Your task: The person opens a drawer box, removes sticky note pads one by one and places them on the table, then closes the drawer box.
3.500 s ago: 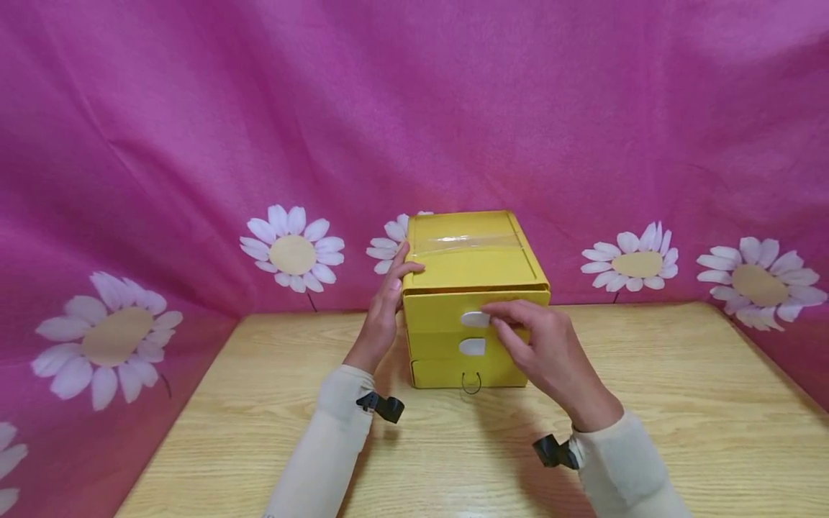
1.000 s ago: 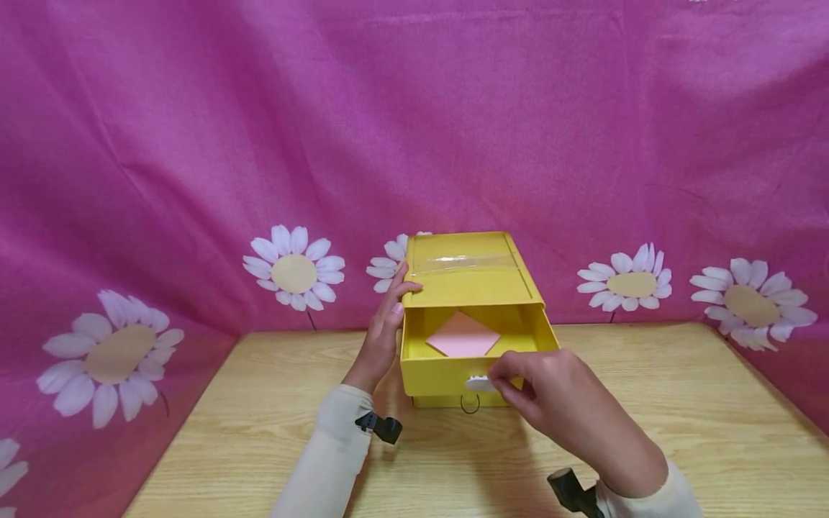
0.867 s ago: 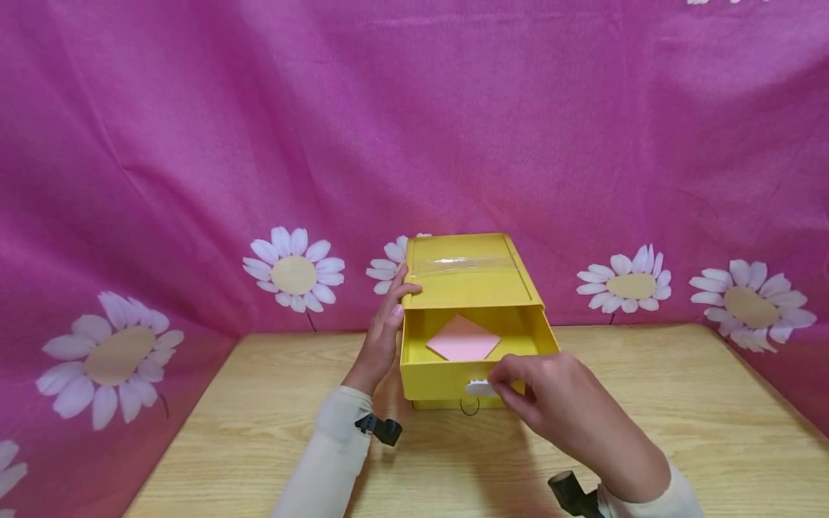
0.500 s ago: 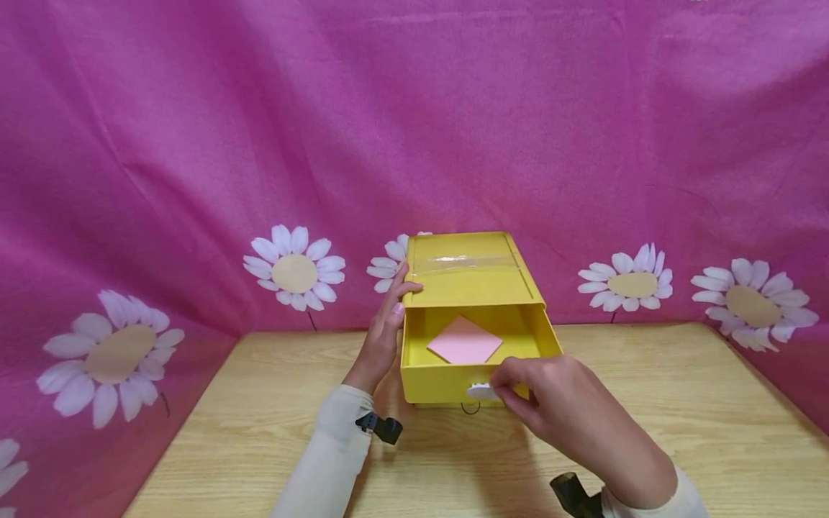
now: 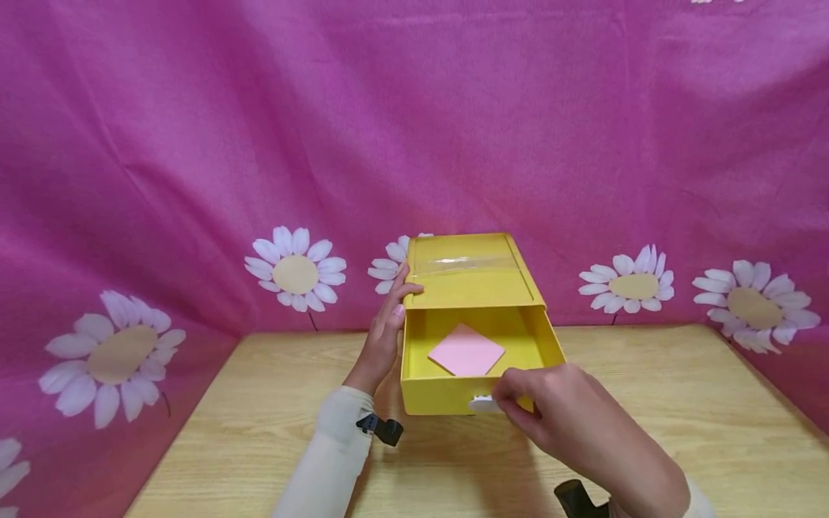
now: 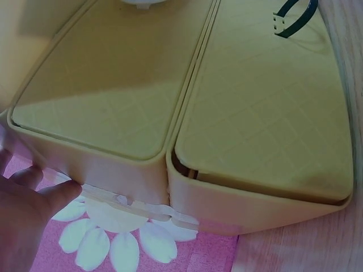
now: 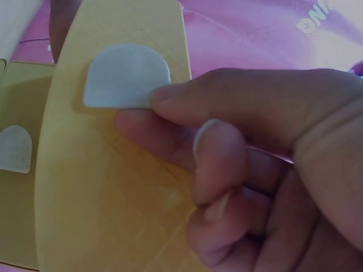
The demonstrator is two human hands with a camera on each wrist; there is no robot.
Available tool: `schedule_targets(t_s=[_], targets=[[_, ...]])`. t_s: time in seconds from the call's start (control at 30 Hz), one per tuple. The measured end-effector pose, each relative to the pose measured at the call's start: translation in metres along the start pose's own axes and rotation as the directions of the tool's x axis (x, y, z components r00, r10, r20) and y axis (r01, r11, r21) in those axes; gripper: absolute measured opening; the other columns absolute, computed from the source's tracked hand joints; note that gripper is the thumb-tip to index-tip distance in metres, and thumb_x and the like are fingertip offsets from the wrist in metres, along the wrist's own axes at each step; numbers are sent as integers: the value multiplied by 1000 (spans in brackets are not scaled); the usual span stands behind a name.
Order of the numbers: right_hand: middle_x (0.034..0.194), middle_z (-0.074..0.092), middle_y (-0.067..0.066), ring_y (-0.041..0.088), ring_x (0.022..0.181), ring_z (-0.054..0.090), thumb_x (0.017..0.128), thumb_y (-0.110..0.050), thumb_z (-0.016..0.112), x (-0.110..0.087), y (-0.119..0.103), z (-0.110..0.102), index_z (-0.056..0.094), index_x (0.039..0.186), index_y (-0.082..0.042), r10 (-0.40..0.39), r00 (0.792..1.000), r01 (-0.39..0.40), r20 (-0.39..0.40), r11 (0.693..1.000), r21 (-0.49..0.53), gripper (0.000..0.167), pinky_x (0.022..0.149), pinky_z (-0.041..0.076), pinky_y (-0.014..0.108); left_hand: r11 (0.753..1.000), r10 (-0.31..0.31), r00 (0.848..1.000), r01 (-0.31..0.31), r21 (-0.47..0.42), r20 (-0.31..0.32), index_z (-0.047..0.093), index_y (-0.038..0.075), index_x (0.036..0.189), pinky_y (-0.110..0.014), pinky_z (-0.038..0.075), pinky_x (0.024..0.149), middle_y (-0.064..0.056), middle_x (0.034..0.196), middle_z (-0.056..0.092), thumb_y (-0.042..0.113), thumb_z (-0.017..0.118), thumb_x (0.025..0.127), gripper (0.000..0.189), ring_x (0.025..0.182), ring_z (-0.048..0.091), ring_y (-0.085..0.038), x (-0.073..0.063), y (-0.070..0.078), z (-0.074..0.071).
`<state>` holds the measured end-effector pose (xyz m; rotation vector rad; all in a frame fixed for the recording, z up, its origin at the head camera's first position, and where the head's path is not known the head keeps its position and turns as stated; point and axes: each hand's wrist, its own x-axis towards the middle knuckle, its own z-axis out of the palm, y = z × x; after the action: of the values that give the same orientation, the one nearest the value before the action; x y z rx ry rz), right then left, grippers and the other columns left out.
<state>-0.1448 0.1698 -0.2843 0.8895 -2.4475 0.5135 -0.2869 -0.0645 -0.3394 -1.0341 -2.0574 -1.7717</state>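
The yellow cabinet (image 5: 476, 292) stands on the wooden surface (image 5: 259, 432), its top drawer (image 5: 437, 397) extended, with a pink square (image 5: 466, 350) lying inside. The right hand (image 5: 560, 404) pinches the drawer's white tab (image 7: 122, 79) between thumb and forefinger. The left hand (image 5: 381, 339), fingers loosely extended and grasping nothing, rests against the cabinet's left side.

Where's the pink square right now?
Head view: the pink square lies in the pulled-out yellow drawer, toward its front, up-left of the right hand, which pinches the white handle.
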Motion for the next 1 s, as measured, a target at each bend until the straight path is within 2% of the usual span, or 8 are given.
schedule_targets(t_s=[0.17, 0.33, 0.77, 0.87, 1.0], targets=[[65, 48, -23, -2, 55, 38, 75, -13, 81, -2, -3, -3, 64, 77, -26, 8, 1000, -8, 21, 1000, 6, 22, 51, 38, 17, 1000, -2, 1000, 2, 5, 0, 40, -1, 134, -55, 23, 112, -12, 162, 5, 15, 27, 98, 41, 147, 8, -27, 1, 3, 1], [67, 52, -23, -1, 57, 41, 76, -14, 81, -5, -5, -7, 66, 78, -26, 48, 995, -49, 91, 999, 7, 20, 53, 41, 17, 1000, -15, 1000, 15, 18, 3, 40, 0, 135, -56, 25, 111, -11, 162, 5, 15, 28, 98, 41, 147, 8, -28, -1, 3, 1], [70, 56, -23, -1, 60, 44, 75, -17, 82, -6, -7, -9, 67, 79, -27, 90, 983, -87, 157, 996, -21, 19, 55, 44, 18, 1000, 1, 1000, -1, 20, -16, 41, -1, 133, -61, 16, 111, -15, 161, 6, 14, 26, 97, 41, 147, 6, -30, -1, 3, 3], [68, 55, -24, -2, 58, 42, 75, -15, 82, -7, -7, -9, 67, 78, -27, 72, 987, -71, 145, 997, -16, 19, 54, 43, 17, 1000, 7, 1000, -7, 23, -14, 41, -1, 133, -60, 16, 112, -14, 161, 7, 14, 26, 98, 41, 147, 7, -29, -1, 3, 3], [66, 52, -26, -5, 55, 39, 75, -10, 80, -10, -8, -9, 66, 77, -28, -1, 996, 0, 92, 1000, 12, 23, 51, 39, 14, 1000, 7, 1000, -7, 22, -11, 41, 0, 133, -59, 17, 112, -13, 161, 6, 15, 26, 98, 41, 147, 7, -28, 0, 2, 2]])
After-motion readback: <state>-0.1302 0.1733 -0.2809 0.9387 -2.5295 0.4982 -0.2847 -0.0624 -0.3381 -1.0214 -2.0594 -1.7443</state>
